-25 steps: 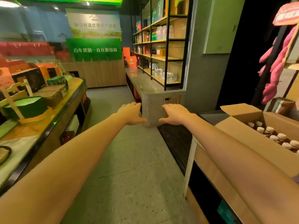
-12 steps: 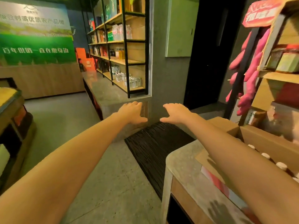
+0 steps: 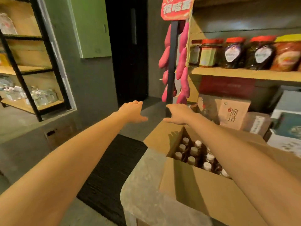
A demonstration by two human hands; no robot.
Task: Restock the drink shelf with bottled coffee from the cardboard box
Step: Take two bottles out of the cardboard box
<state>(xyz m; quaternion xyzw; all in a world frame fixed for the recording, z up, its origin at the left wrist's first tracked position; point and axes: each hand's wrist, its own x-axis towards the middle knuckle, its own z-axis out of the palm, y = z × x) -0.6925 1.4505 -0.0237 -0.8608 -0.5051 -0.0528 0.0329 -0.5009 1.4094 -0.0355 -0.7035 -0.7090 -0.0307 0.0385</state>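
Both arms extend forward, palms down. The left hand (image 3: 132,111) is at 12 o'clock, slightly left of centre, over the grey floor (image 3: 32,154). Its fingers (image 3: 138,103) lie loosely together with the thumb splayed toward the right; they hold nothing. The right hand (image 3: 178,114) is just beside it, apart from it, above the far flap of the cardboard box (image 3: 203,193). Its fingers (image 3: 180,106) are likewise loosely together, thumb pointing left, and empty.

The cardboard box stands open on the grey desk (image 3: 143,185) at 4 to 5 o'clock. The right forearm crosses above its opening. Inside, the bottled coffee (image 3: 192,152) stands upright in rows, white caps up, dark liquid visible below the caps. The exact count cannot be told, as the forearm hides part of the rows.

At 2 o'clock, a wooden shelf (image 3: 244,74) carries jars (image 3: 234,53) with red lids, standing side by side. Below it are boxed goods (image 3: 232,113). At 1 o'clock, pink sweet-potato-shaped items (image 3: 182,62) hang along a black post beneath a red sign (image 3: 176,8).

At 9 to 10 o'clock, a black-framed shelf unit (image 3: 32,62) holds clear bottles (image 3: 37,97) on its lowest board. A dark mat (image 3: 110,168) lies on the floor at 6 o'clock, beside the desk.
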